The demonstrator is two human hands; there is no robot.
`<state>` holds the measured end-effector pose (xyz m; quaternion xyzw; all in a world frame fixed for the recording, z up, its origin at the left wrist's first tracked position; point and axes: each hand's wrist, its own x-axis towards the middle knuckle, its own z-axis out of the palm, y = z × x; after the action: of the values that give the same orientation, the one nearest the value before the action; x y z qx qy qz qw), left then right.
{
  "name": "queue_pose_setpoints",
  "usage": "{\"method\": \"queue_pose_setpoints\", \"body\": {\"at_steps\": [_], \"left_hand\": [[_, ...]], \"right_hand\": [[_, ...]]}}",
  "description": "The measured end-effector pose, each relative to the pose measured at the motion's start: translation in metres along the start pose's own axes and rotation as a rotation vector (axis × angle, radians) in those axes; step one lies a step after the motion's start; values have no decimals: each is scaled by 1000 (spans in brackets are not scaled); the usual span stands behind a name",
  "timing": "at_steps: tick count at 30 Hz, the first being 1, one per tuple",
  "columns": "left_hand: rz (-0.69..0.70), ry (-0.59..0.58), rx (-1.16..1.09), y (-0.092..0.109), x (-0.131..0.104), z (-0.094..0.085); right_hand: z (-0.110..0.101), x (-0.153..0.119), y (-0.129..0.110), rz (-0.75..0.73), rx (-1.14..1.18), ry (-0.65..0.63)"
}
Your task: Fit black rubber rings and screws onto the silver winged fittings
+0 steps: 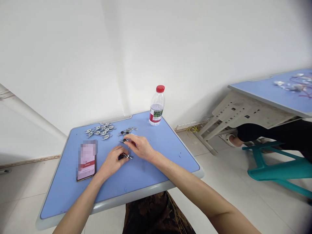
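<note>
Right of phone (89, 165): left hand (113, 162) clamps metal part (127, 156), right hand (140, 148) pinches black-knobbed part (125, 140); finger brush could scatter pile (127, 132).

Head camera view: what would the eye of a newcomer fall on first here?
Probably the clear bottle with its red cap, upright near the far right corner of the blue table. Then the left hand and right hand, close together around the table's middle, touching small metal parts. The phone lies to their left, screen lit.
</note>
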<state>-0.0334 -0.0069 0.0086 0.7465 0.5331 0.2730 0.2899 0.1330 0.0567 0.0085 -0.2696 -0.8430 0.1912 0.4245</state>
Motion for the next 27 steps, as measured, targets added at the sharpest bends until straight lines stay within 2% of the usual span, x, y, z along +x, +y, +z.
{"method": "queue_pose_setpoints", "body": {"at_steps": [5, 11, 18, 21, 27], "left_hand": [[-10, -22, -56, -2, 3, -3], [9, -27, -12, -5, 7, -5], [55, -34, 47, -7, 8, -7], [67, -42, 58, -6, 9, -7], [92, -14, 101, -5, 9, -4]], "right_hand": [[-1, 2, -4, -21, -10, -5], [-7, 7, -6, -58, 49, -57], [-3, 8, -2, -32, 123, -7], [-2, 7, -1, -65, 106, 4], [-7, 7, -3, -137, 60, -58]]}}
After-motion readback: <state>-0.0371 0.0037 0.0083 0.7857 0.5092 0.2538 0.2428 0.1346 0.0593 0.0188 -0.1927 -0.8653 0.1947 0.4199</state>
